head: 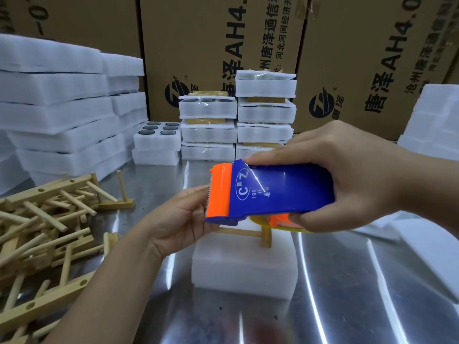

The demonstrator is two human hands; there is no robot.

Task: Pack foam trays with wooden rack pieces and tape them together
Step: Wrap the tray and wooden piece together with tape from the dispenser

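Note:
My right hand [347, 175] grips a blue and orange tape dispenser [268, 192] held above the table. My left hand [183, 217] is under its orange toothed end, fingertips at the blade where the clear tape comes out. Below them a white foam tray [243, 266] lies on the metal table, with a wooden rack piece [250, 234] standing on top of it. Part of the tray and the rack piece is hidden behind the dispenser and my hands.
A heap of wooden rack pieces [44, 227] lies at the left. Stacks of empty foam trays [57, 108] stand behind it. Taped foam packs [238, 120] are piled at the back before cardboard boxes [360, 58]. More foam [432, 232] lies at the right.

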